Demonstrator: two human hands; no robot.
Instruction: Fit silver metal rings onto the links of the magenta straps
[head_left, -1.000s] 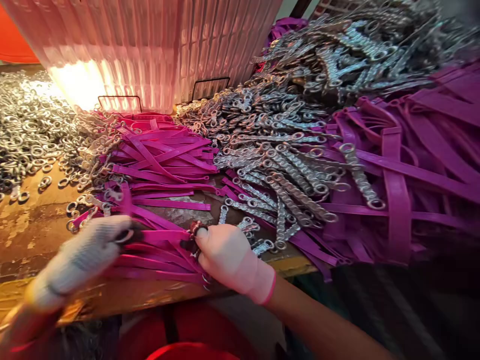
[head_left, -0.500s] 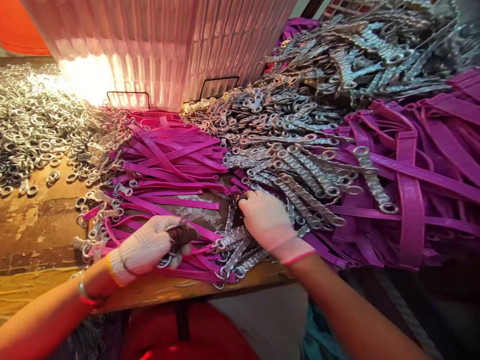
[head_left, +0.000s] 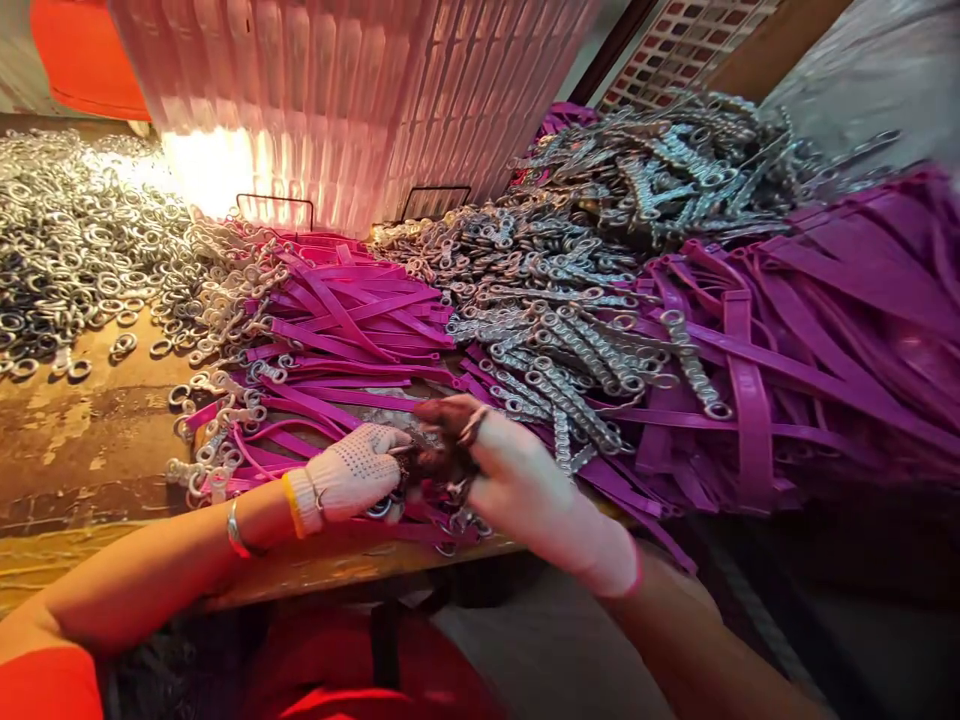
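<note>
Purple straps (head_left: 401,305) look light and limp, best pinched near an end, though blur hides whether the left hand (head_left: 354,472) and right hand (head_left: 514,475), fingers curled, grasp any

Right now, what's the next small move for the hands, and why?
Probably hold the left hand steady and bring the right hand to the metal ring: it shows at the left hand's lower edge, and the hands nearly meet. Right hand's grip is blurred.

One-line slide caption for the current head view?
Gloved left hand and right hand close together over magenta straps, metal rings heaped to the left, ridged metal links to the right.
</note>
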